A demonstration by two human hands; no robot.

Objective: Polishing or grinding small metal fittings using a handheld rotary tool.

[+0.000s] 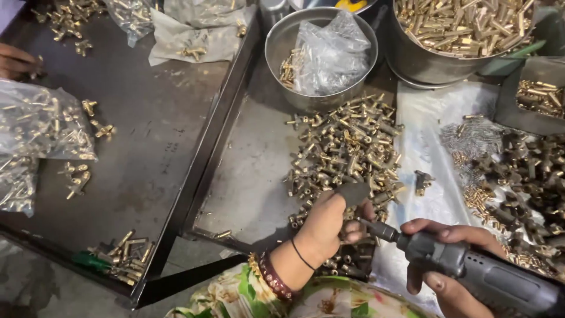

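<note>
My left hand [329,224], thumb capped in dark grey rubber, pinches a small brass fitting at the near edge of a pile of brass fittings [347,147] on a metal tray [247,176]. Bangles ring that wrist. My right hand [447,259] grips a dark grey powered screwdriver [471,271] whose bit points left, touching the fitting between my left fingers; the fitting itself is mostly hidden.
A steel bowl [282,65] holds a plastic bag and fittings. A larger steel pot [412,59] brims with brass parts. Darker fittings [529,171] lie right on plastic sheet. Another person's hand [17,62] shows at far left above bagged parts [35,129] on the dark left tray [147,129].
</note>
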